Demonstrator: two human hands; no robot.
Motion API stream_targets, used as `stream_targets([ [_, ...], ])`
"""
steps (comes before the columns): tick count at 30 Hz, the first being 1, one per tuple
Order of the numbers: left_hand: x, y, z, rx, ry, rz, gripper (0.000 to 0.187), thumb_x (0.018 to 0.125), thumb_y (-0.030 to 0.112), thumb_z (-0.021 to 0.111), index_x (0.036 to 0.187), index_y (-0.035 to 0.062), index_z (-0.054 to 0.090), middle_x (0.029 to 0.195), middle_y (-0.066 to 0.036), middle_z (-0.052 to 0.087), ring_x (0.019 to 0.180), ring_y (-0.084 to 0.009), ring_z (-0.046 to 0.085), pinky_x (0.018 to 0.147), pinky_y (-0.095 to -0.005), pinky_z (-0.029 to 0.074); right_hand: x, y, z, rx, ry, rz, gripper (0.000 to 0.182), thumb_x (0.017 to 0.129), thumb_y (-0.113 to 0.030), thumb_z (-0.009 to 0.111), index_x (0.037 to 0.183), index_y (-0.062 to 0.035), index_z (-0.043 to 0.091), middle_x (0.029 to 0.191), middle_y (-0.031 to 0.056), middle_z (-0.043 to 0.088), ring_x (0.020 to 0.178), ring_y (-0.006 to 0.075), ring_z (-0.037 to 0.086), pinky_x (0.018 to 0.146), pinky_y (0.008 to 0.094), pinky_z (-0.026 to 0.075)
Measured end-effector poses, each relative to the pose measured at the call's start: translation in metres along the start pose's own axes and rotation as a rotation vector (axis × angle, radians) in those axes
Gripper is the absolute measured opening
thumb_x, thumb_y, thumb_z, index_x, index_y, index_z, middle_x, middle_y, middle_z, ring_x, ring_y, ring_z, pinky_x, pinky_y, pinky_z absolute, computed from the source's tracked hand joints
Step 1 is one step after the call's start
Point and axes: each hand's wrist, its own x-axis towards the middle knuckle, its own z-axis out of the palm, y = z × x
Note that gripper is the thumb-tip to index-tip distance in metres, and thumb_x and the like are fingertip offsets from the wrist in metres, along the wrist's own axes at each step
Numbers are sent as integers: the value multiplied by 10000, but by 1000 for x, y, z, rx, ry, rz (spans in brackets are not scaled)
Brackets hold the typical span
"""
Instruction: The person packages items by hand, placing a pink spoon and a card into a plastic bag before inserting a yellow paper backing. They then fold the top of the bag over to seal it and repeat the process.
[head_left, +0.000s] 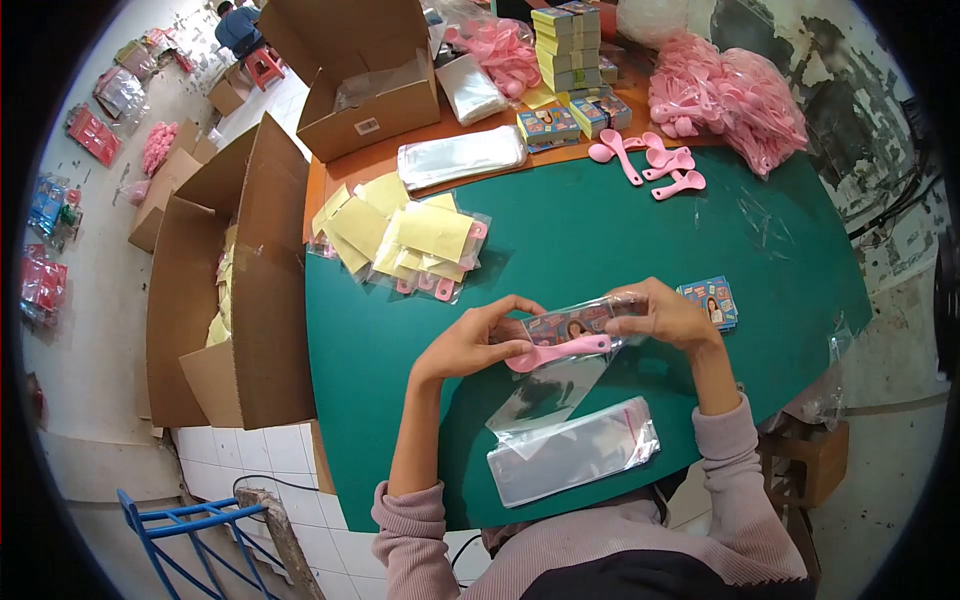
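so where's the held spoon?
Head view, just right of centre: pink spoon along the near edge of the printed card, bowl at the left hand, handle toward the right hand.

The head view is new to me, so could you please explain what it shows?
There is no machine: a camera worn on the head of a person looks forward and down. The bare left hand and right hand together hold a pink spoon, a printed card and clear plastic. On the green table lie a stack of clear bags nearest the person, a pile of packets to the left, a card stack to the right, and loose pink spoons farther back.
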Motion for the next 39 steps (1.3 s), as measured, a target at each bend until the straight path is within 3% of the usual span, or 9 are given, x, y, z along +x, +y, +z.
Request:
stream_targets([
  [11,6,-10,6,-135,47,20,471,783,108,665,1207,76,462,1053,-108,612,931,-169,599,804,-274,492,13,11,-11,-241,71,-233,148,719,-97,699,806,2,632,687,7,565,642,79,523,559,216,412],
  [14,19,-17,23,50,733,-26,331,881,223,565,1142,37,484,973,-112,615,918,-185,612,764,-273,503,18,-11,10,-488,374,-509,121,727,-99,693,788,-18,629,711,26,569,620,117,536,539,245,429],
  [17,20,-17,24,-680,396,-180,421,931,378,436,1131,10,480,1020,-128,592,931,-198,601,779,-288,494,29,-6,20,-836,650,-815,102,730,-96,662,815,-45,637,772,68,579,682,217,574,568,287,466],
  [21,29,-20,42,-915,382,-128,386,962,299,350,1183,-5,439,1044,-128,590,907,-183,614,753,-313,529,32,3,29,-1112,215,-674,253,734,-201,667,940,-61,621,874,71,590,932,250,548,749,331,465],
  [25,25,-18,36,-824,378,-206,301,945,172,372,1190,8,429,1097,-118,571,921,-190,617,749,-323,540,33,6,19,-750,12,-822,488,774,-250,659,1196,-51,514,964,121,601,972,228,562,810,313,462],
  [27,25,-14,38,-842,309,-181,317,947,184,378,1210,8,408,1098,-124,568,935,-208,616,748,-337,542,40,19,23,-259,308,-172,560,781,-194,660,1260,-9,435,935,112,600,847,190,595,729,288,486],
  [35,21,-14,42,-628,203,-212,529,911,89,466,1335,12,160,1100,-244,553,998,-285,593,813,-363,513,80,39,-1,11,383,-262,470,781,-97,654,1176,35,435,886,125,609,732,140,602,606,233,481],
  [37,20,-15,41,-641,230,-204,576,915,102,459,1367,41,108,1088,-240,561,998,-287,594,807,-364,515,79,38,0,-243,485,-241,415,761,-127,662,1109,26,495,912,125,592,807,211,593,682,299,490],
  [39,17,-10,38,-648,235,-219,600,920,113,453,1381,57,72,1085,-241,562,995,-285,596,807,-364,515,63,35,8,-968,602,-592,375,724,-152,672,1044,-1,547,974,126,555,922,281,535,801,369,449],
])
